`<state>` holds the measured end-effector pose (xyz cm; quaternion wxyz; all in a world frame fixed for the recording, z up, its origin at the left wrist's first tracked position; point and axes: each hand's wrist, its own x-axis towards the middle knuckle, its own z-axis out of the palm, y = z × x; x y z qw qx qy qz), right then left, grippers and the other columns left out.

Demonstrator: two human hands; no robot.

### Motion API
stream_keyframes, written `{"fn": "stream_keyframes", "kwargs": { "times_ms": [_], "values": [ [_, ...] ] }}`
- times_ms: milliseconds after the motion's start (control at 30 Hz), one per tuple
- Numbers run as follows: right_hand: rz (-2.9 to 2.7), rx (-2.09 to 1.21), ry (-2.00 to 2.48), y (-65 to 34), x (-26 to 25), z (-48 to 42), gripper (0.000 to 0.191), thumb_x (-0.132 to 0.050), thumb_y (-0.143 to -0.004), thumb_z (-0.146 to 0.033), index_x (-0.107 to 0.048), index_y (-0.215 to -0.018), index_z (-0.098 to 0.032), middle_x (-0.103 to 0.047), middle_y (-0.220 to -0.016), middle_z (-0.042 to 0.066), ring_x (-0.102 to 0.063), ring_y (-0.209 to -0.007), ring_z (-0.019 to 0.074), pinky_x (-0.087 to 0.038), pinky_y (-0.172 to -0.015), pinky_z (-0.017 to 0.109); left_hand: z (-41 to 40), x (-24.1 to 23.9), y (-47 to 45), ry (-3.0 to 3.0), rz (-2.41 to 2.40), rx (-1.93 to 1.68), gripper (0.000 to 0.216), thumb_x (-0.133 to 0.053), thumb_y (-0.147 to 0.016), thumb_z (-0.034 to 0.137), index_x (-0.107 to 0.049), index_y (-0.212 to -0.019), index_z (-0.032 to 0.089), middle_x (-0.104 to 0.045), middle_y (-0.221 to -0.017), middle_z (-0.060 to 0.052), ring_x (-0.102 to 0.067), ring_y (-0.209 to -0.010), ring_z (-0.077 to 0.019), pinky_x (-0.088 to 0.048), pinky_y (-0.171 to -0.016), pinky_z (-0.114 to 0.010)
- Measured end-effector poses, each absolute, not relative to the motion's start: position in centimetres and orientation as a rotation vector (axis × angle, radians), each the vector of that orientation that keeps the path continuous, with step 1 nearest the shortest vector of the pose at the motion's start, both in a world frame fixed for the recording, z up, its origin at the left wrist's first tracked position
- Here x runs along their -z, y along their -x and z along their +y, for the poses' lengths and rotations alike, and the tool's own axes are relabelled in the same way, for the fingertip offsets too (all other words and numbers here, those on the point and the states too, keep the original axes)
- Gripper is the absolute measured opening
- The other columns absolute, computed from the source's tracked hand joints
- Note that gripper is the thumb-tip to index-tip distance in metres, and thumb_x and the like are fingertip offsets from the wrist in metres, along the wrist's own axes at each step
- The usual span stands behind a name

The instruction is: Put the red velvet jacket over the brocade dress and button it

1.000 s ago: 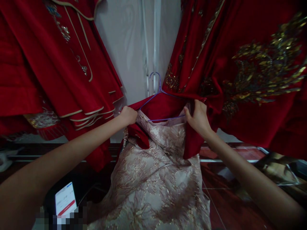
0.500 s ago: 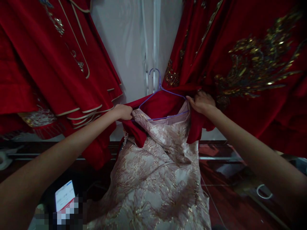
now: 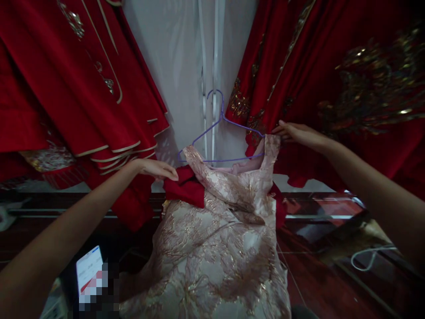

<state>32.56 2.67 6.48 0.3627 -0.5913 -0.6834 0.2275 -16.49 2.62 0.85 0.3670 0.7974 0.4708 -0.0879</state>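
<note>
A pale pink and gold floral dress [image 3: 206,248] hangs by its shoulder straps on a purple wire hanger [image 3: 202,133]. My left hand [image 3: 157,169] is left of the dress, its fingertips closed on a red piece of cloth [image 3: 186,188] that lies over the bodice. On the other side, my right hand [image 3: 297,134] is beside the right strap [image 3: 272,148], with fingers stretched out towards it. Whether those fingertips touch the strap is hard to make out. More red cloth shows behind the dress at the right.
Red embroidered garments hang on the left [image 3: 133,110] and on the right [image 3: 299,53]. Behind the hanger are pale doors [image 3: 172,66]. A lit phone [image 3: 89,268] is at the lower left, partly pixelated. A white cable [image 3: 361,268] lies low on the right.
The red cloth that was stretched behind the hanger has dropped away, baring the hanger and straps. My left hand moved down and left; my right hand moved right, off the hanger's end.
</note>
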Motion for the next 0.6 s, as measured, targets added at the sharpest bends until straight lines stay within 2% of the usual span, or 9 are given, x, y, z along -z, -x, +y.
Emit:
{"fn": "stream_keyframes", "kwargs": {
  "times_ms": [100, 200, 300, 400, 600],
  "values": [
    [-1.87, -0.478, 1.424, -30.8, -6.1, 2.5, 0.032, -0.051, -0.079, -0.058, -0.064, -0.087, -0.03, -0.068, -0.092, 0.002, -0.056, -0.079, 0.0199, -0.045, -0.079, 0.04, 4.0, 0.2, 15.4, -2.051, 1.449, -0.169, 0.065, -0.057, -0.07, 0.059, -0.054, -0.118, 0.016, -0.063, -0.104, -0.013, -0.061, -0.076, -0.0186, -0.047, -0.062, -0.027],
    [-1.873, -0.46, 1.414, -29.7, -5.6, 2.7, 0.03, -0.059, -0.075, -0.051, -0.063, -0.089, -0.025, -0.067, -0.085, 0.002, -0.057, -0.073, 0.0181, -0.047, -0.072, 0.035, 5.5, 0.6, 13.5, -2.167, 1.403, -0.693, 0.065, -0.045, -0.08, 0.056, -0.038, -0.131, 0.016, -0.052, -0.126, -0.015, -0.059, -0.096, -0.0186, -0.048, -0.075, -0.026],
    [-1.865, -0.467, 1.419, -29.8, -5.2, 2.8, 0.033, -0.061, -0.072, -0.051, -0.064, -0.087, -0.022, -0.067, -0.082, 0.002, -0.059, -0.073, 0.0168, -0.048, -0.068, 0.03, 6.2, 0.7, 12.0, -2.347, 1.264, -0.888, 0.054, -0.033, -0.086, 0.055, -0.051, -0.122, 0.018, -0.058, -0.123, -0.009, -0.056, -0.106, -0.0174, -0.044, -0.085, -0.025],
    [-1.869, -0.503, 1.396, -30.5, -5.0, 2.4, 0.032, -0.06, -0.072, -0.05, -0.066, -0.085, -0.021, -0.068, -0.081, 0.002, -0.06, -0.073, 0.0165, -0.048, -0.067, 0.029, 5.9, 0.7, 11.4, -2.5, 1.406, -0.964, 0.051, -0.033, -0.086, 0.056, -0.063, -0.108, 0.02, -0.067, -0.106, -0.005, -0.061, -0.096, -0.0188, -0.045, -0.081, -0.025],
    [-1.754, -0.321, 1.307, -30.7, -4.3, 1.5, 0.028, -0.06, -0.077, -0.041, -0.067, -0.093, -0.02, -0.069, -0.091, 0.004, -0.058, -0.076, 0.0156, -0.045, -0.071, 0.028, 4.2, 1.2, 11.5, -2.72, 1.655, -1.028, 0.049, -0.028, -0.091, 0.047, -0.066, -0.105, 0.02, -0.068, -0.103, -0.007, -0.062, -0.094, -0.0192, -0.042, -0.077, -0.026]
  ]
}}
